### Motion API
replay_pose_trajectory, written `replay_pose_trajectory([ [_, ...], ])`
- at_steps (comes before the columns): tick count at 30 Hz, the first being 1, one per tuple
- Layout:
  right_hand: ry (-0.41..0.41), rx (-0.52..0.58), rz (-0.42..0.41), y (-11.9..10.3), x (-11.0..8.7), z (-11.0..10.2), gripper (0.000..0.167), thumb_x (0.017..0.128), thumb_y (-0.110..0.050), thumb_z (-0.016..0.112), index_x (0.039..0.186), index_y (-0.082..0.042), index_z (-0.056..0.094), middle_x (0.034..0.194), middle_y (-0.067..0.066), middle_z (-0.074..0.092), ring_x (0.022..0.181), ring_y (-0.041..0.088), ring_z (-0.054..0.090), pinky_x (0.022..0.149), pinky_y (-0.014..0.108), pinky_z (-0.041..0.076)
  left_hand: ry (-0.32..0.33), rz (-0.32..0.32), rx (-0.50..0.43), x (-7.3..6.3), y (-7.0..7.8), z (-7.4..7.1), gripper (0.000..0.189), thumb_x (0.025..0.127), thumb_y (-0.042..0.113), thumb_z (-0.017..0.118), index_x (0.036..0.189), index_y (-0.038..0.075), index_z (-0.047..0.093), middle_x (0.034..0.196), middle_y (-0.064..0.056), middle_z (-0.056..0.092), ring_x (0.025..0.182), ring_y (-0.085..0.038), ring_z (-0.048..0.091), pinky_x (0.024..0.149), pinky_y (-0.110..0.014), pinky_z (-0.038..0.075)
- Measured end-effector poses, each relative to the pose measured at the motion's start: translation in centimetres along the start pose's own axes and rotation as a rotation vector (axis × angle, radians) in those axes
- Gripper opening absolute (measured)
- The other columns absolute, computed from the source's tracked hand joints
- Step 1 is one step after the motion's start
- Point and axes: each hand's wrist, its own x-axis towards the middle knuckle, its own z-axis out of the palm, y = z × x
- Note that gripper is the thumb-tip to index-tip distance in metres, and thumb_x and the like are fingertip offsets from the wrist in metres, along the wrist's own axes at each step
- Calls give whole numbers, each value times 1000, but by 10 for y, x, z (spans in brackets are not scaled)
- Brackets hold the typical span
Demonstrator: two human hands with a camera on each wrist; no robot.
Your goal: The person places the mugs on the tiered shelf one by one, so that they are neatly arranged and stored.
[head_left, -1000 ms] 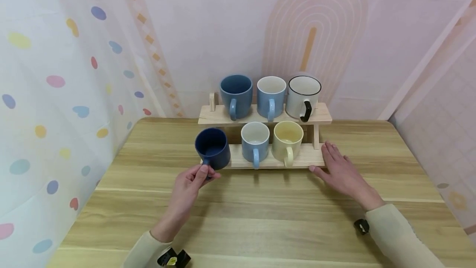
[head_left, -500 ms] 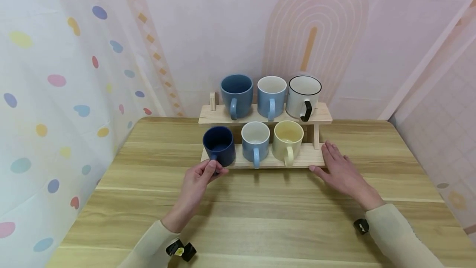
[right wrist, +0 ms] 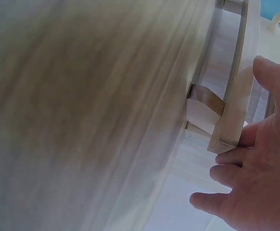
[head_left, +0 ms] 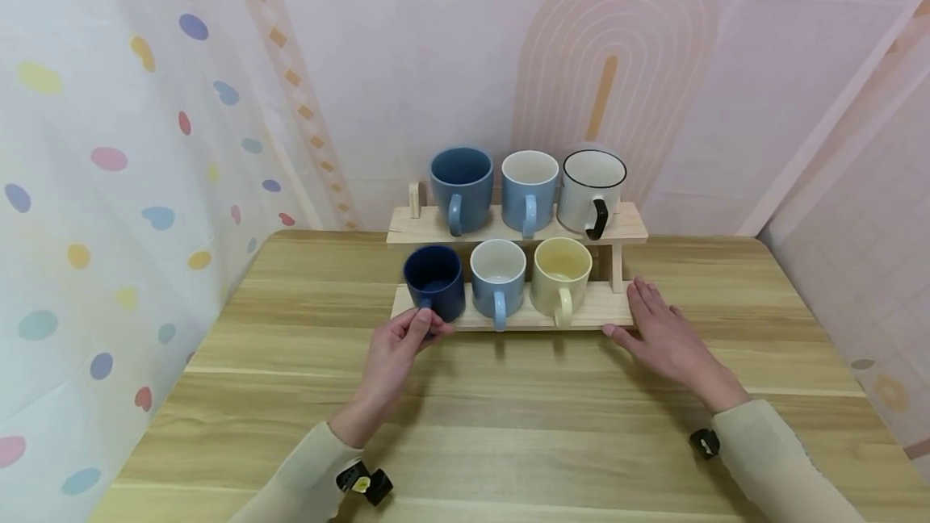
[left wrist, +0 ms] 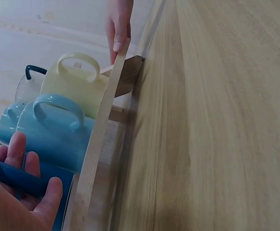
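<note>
My left hand [head_left: 392,349] pinches the handle [left wrist: 19,178] of a navy blue mug [head_left: 436,285]. That mug is upright at the left end of the lower shelf [head_left: 603,305] of a two-tier wooden rack. To its right stand a light blue mug [head_left: 497,285] with a white inside and a pale yellow mug [head_left: 559,285], both with handles toward me. At the shelf's right end lies my right hand [head_left: 668,341], fingers extended; in the right wrist view its thumb is at the front edge and the fingers reach around the shelf's end [right wrist: 224,144].
On the upper shelf [head_left: 407,226] stand a blue mug [head_left: 461,196], a light blue mug [head_left: 529,196] and a white mug [head_left: 590,196] with black rim and handle. The rack is on a wooden table [head_left: 508,434]. A patterned curtain [head_left: 407,55] hangs close behind.
My left hand has moved right with the navy mug, from the shelf's left edge onto the shelf beside the light blue mug. My right hand has stayed in place.
</note>
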Motion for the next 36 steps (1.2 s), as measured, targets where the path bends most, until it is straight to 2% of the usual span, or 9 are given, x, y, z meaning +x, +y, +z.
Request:
replay_pose_trajectory([
  [5,-2,6,1,-1,0,0,94,106,-58,49,156,16,21,165,35,13,152,53,16,116,73,22,-1,14,4,2,-3,2,36,110,20,53,102,-13,65,96,-14,77,100,-16,75,100,-38,55],
  [12,-9,11,-3,-4,-1,0,94,105,-58,49,157,15,21,166,34,13,152,52,15,117,72,21,19,17,14,5,-5,4,36,110,23,54,101,-10,65,95,-10,78,100,-20,75,95,-32,58],
  [16,-8,12,-6,-5,-1,2,94,105,-59,49,157,15,21,166,33,13,153,52,15,117,72,22,28,20,43,7,-5,4,37,110,23,54,103,-11,66,97,-11,78,102,-22,75,95,-34,58],
  [22,-12,16,-5,-6,0,2,95,105,-60,48,158,14,20,167,32,12,153,51,15,117,72,21,22,1,101,10,-4,1,36,110,22,54,108,-11,67,103,-16,78,102,-16,74,96,-40,58],
  [30,-18,15,0,-4,2,-1,95,105,-59,49,157,15,20,166,33,11,153,52,14,117,72,20,30,-13,146,16,-2,-1,33,108,24,59,105,-8,67,103,-18,77,99,-9,71,87,-24,58],
  [36,-33,35,-2,-3,2,-5,94,106,-58,47,157,16,20,166,34,11,152,54,13,119,70,19,30,10,155,17,-4,-1,31,108,22,59,107,-9,66,104,-19,77,100,-8,70,90,-20,56],
])
